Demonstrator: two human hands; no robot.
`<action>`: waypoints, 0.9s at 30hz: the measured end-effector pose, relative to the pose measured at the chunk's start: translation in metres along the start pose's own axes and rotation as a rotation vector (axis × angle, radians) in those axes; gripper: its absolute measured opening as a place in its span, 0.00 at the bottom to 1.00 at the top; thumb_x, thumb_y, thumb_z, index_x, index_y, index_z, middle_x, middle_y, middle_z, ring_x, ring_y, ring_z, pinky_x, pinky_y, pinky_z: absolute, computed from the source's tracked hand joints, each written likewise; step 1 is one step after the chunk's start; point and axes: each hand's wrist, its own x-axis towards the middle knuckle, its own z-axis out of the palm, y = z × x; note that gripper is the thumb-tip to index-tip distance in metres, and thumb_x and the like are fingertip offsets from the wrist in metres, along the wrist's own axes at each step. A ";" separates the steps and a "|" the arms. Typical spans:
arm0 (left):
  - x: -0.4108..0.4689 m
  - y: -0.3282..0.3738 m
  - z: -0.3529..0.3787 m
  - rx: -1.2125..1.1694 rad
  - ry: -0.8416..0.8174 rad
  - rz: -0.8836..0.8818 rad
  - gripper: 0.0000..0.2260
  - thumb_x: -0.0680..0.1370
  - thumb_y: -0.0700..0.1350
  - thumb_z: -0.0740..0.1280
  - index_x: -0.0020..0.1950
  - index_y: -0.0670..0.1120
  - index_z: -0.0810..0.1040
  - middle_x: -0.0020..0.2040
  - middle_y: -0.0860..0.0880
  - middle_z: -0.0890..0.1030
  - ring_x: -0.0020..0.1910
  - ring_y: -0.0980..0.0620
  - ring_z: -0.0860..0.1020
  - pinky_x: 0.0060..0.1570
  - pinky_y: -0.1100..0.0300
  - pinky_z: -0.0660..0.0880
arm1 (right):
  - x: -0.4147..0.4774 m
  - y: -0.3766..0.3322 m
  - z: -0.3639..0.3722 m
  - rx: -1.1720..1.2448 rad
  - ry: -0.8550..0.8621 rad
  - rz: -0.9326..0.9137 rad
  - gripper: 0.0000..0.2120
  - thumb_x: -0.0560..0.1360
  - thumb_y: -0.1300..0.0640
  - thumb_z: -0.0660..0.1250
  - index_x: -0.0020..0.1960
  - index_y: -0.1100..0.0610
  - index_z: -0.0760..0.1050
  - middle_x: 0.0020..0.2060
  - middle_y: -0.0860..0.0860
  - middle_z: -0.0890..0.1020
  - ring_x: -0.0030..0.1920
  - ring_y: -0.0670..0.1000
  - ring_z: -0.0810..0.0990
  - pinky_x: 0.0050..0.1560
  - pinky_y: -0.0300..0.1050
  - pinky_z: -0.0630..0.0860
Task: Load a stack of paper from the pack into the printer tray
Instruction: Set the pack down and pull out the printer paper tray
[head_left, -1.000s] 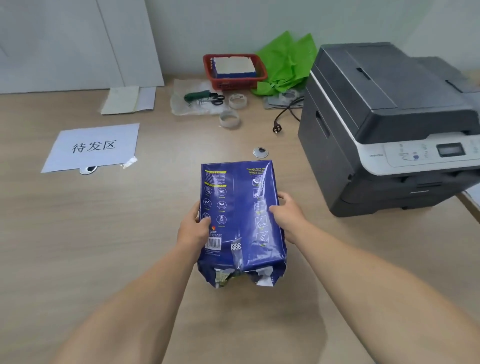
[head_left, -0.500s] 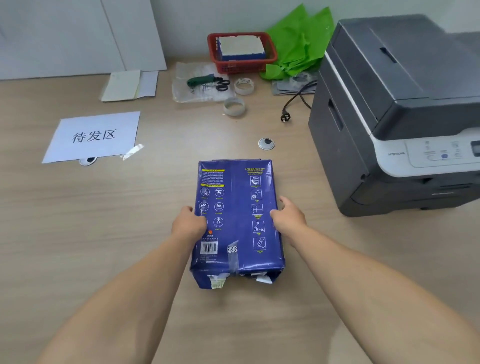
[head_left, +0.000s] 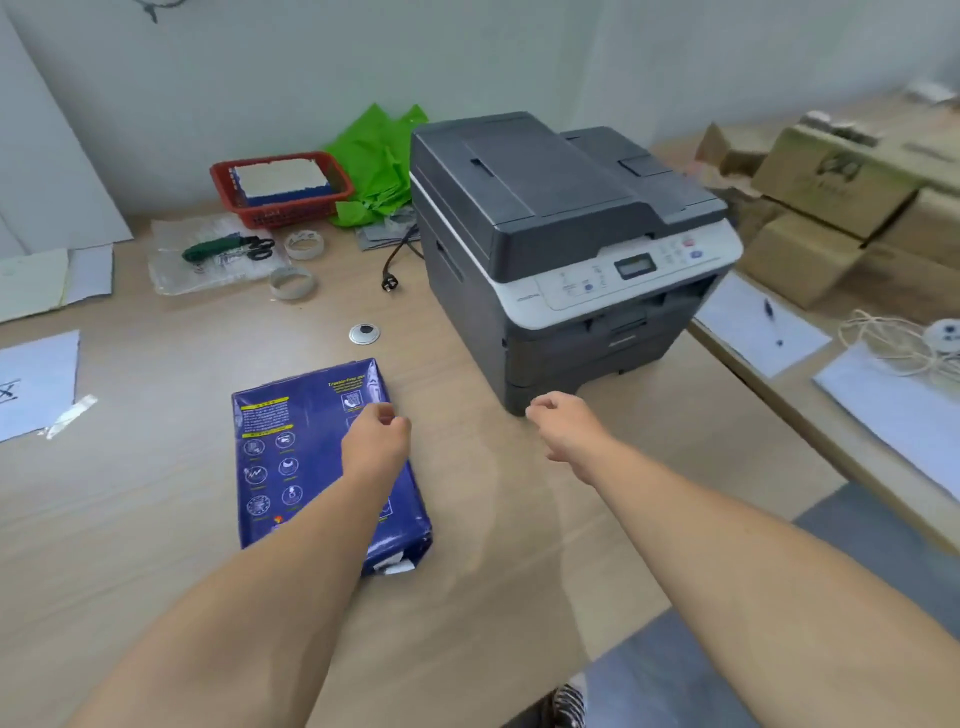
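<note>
A dark blue paper pack (head_left: 291, 457) lies flat on the wooden desk (head_left: 130, 519), its torn end toward me. My left hand (head_left: 375, 441) hovers over the pack's right side, fingers loosely curled and holding nothing. My right hand (head_left: 569, 423) is in the air with its fingers apart, just in front of the lower left corner of the printer (head_left: 561, 249). The printer is dark grey with a white control panel, and its paper tray (head_left: 602, 364) at the bottom front is closed.
Behind the pack lie a red basket (head_left: 278, 189), green bag (head_left: 379, 166), tape rolls (head_left: 293, 283), scissors on plastic (head_left: 228, 249) and a loose power plug (head_left: 390, 283). A second desk with papers, pen and cardboard boxes (head_left: 831, 197) stands right of the printer.
Both hands have let go of the pack, which now lies flat on the desk. My right hand moved right toward the printer. My view swung to the right.
</note>
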 end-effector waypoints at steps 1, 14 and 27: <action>-0.006 0.009 0.015 -0.003 -0.025 0.012 0.17 0.78 0.45 0.63 0.67 0.47 0.75 0.61 0.48 0.80 0.57 0.46 0.77 0.51 0.56 0.73 | 0.000 0.002 -0.016 0.008 0.011 0.002 0.11 0.79 0.56 0.63 0.60 0.56 0.77 0.49 0.52 0.78 0.50 0.55 0.76 0.52 0.51 0.78; -0.049 0.097 0.192 -0.164 -0.046 -0.102 0.16 0.78 0.45 0.64 0.65 0.45 0.75 0.55 0.47 0.78 0.51 0.46 0.75 0.49 0.58 0.70 | 0.095 0.053 -0.160 0.130 -0.104 0.047 0.13 0.78 0.54 0.62 0.62 0.53 0.75 0.54 0.53 0.77 0.55 0.55 0.77 0.44 0.46 0.75; -0.048 0.130 0.302 -0.755 0.064 -0.528 0.11 0.80 0.40 0.60 0.62 0.47 0.73 0.42 0.50 0.73 0.42 0.50 0.74 0.43 0.57 0.72 | 0.190 0.066 -0.191 0.563 -0.265 0.315 0.06 0.80 0.55 0.61 0.55 0.50 0.74 0.54 0.54 0.76 0.52 0.56 0.77 0.42 0.50 0.78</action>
